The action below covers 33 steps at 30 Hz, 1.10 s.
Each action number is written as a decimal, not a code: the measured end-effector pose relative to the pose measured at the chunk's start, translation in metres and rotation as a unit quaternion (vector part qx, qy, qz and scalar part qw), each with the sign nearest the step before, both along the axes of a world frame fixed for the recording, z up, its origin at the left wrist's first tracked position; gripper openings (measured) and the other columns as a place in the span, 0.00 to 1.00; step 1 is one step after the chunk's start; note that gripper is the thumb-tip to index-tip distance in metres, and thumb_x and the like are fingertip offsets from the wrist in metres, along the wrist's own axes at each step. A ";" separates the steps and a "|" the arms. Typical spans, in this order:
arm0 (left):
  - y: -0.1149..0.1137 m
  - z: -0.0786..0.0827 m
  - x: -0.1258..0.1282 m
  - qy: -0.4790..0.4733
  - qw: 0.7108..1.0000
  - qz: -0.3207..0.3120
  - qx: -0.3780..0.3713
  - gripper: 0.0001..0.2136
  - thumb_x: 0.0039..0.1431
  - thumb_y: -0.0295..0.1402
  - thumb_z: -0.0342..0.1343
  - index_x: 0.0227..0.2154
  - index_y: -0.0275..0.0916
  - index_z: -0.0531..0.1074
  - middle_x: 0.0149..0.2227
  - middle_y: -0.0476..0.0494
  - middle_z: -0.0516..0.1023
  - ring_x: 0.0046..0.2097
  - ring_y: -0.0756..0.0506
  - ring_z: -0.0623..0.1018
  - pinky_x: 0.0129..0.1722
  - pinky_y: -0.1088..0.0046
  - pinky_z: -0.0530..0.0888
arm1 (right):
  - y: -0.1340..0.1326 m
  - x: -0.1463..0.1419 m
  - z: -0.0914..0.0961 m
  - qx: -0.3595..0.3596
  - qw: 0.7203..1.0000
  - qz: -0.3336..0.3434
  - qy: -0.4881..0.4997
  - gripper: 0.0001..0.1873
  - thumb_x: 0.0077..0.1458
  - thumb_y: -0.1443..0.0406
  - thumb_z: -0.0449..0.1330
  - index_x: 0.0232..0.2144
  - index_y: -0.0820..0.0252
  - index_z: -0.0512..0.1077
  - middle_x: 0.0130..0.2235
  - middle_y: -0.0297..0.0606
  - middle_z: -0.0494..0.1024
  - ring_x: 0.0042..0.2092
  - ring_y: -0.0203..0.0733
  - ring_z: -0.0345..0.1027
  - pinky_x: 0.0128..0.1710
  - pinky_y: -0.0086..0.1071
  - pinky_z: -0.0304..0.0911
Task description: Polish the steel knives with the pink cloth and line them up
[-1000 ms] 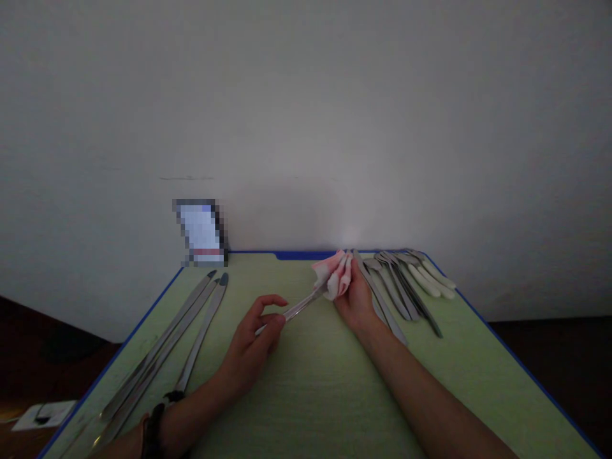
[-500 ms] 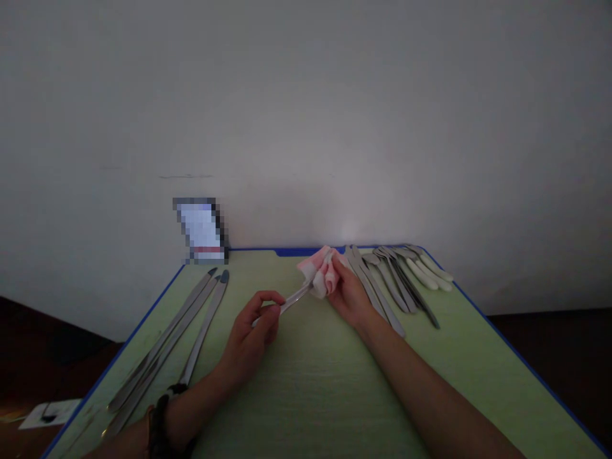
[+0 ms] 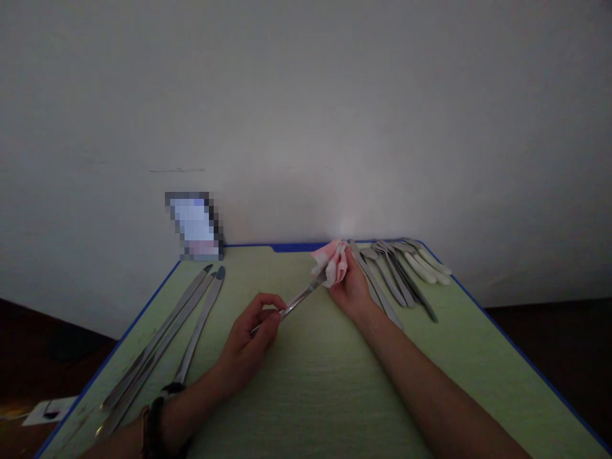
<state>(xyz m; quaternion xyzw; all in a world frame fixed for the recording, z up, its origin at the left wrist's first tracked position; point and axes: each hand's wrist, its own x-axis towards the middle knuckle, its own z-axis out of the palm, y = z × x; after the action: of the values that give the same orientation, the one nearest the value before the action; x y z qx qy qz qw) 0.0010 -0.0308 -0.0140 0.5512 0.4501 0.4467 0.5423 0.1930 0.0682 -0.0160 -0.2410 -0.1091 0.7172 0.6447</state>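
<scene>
Head view: over the green table (image 3: 306, 395), the right hand's (image 3: 354, 292) fingers clamp a pink-and-white cloth (image 3: 333, 264) at the left hand's (image 3: 251, 341) two o'clock, and the left fingers' pinch, if slackened, could drop the metal utensil (image 3: 301, 298) entering that cloth.

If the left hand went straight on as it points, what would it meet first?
Probably the pink-and-white cloth bunched in the right hand, in line with the utensil the left hand holds; exact depth is unclear.
</scene>
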 end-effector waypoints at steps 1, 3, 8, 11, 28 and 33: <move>0.000 0.000 0.001 0.012 1.000 -0.006 0.001 0.10 0.62 0.41 0.50 0.39 0.40 0.64 0.19 0.59 0.55 0.20 0.54 0.55 0.19 0.80 0.52 | -0.001 0.000 0.000 0.010 1.000 0.007 -0.008 0.07 0.57 0.61 0.58 0.29 0.56 0.72 0.27 0.26 0.78 0.26 0.29 0.70 0.29 0.23 0.69; 0.001 0.000 0.002 0.032 0.999 -0.020 -0.003 0.11 0.63 0.42 0.48 0.42 0.41 0.63 0.20 0.59 0.56 0.21 0.54 0.55 0.19 0.80 0.52 | -0.003 -0.002 0.001 0.029 0.999 0.029 -0.028 0.06 0.55 0.61 0.61 0.29 0.57 0.72 0.27 0.26 0.78 0.27 0.28 0.70 0.30 0.22 0.67; 0.004 0.001 0.007 0.047 0.998 -0.040 -0.027 0.17 0.63 0.45 0.47 0.49 0.40 0.60 0.22 0.59 0.58 0.21 0.54 0.57 0.19 0.80 0.55 | -0.011 -0.007 0.004 0.066 0.989 0.082 -0.101 0.12 0.49 0.56 0.66 0.28 0.59 0.73 0.24 0.27 0.75 0.25 0.28 0.66 0.27 0.21 0.64; 0.005 0.001 0.008 0.057 0.996 -0.056 -0.042 0.19 0.63 0.45 0.47 0.50 0.39 0.60 0.22 0.59 0.58 0.21 0.54 0.56 0.19 0.80 0.54 | -0.013 -0.010 0.006 0.071 0.986 0.084 -0.128 0.14 0.47 0.55 0.66 0.28 0.61 0.73 0.25 0.29 0.76 0.27 0.29 0.67 0.29 0.22 0.64; 0.000 0.008 0.010 0.171 0.969 -0.175 0.022 0.11 0.58 0.36 0.52 0.41 0.36 0.69 0.25 0.54 0.66 0.26 0.52 0.64 0.25 0.78 0.60 | -0.007 -0.005 0.003 0.012 0.995 -0.010 -0.097 0.16 0.49 0.51 0.63 0.31 0.57 0.71 0.23 0.26 0.75 0.22 0.30 0.65 0.19 0.22 0.62; 0.000 0.007 0.012 0.242 0.964 -0.086 0.066 0.06 0.55 0.34 0.55 0.33 0.38 0.68 0.24 0.56 0.61 0.26 0.51 0.63 0.27 0.77 0.61 | -0.007 -0.005 0.004 0.022 0.995 0.005 -0.092 0.16 0.51 0.50 0.61 0.32 0.56 0.71 0.23 0.26 0.75 0.22 0.31 0.65 0.19 0.24 0.62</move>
<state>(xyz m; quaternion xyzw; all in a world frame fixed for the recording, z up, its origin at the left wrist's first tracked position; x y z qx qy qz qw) 0.0130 -0.0313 -0.0066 0.7139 0.4887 0.2801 0.4159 0.1878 0.0608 -0.0125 -0.2914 -0.1849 0.6924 0.6336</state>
